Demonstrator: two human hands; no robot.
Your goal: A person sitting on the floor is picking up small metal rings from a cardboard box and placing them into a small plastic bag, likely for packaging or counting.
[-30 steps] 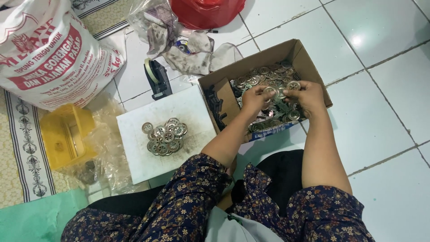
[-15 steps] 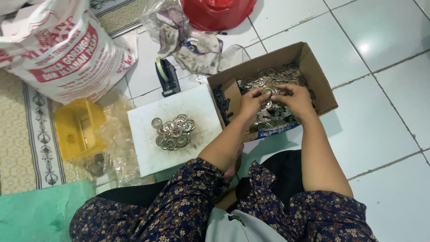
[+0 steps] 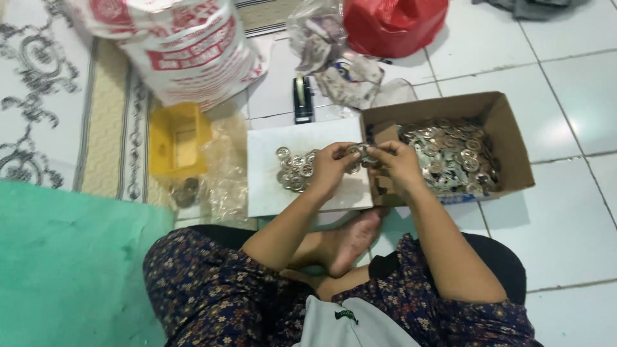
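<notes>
My left hand (image 3: 332,164) and my right hand (image 3: 396,162) meet over the gap between a white board (image 3: 270,193) and a brown cardboard box (image 3: 508,138). Between their fingertips they pinch a few small silver metal rings (image 3: 361,153). A heap of the same rings (image 3: 295,169) lies on the white board just left of my left hand. The box holds many more rings (image 3: 453,154) to the right of my right hand.
A yellow plastic container (image 3: 179,139) and crumpled clear plastic (image 3: 222,167) lie left of the board. A black tape dispenser (image 3: 303,97), a large printed white sack (image 3: 183,48), a red plastic bag (image 3: 393,24) and clear bags (image 3: 321,45) sit beyond. A green mat (image 3: 71,263) covers the floor at left.
Both hands have lifted out of the box and moved left, holding rings, to the box's left edge by the board. The camera view has also shifted.
</notes>
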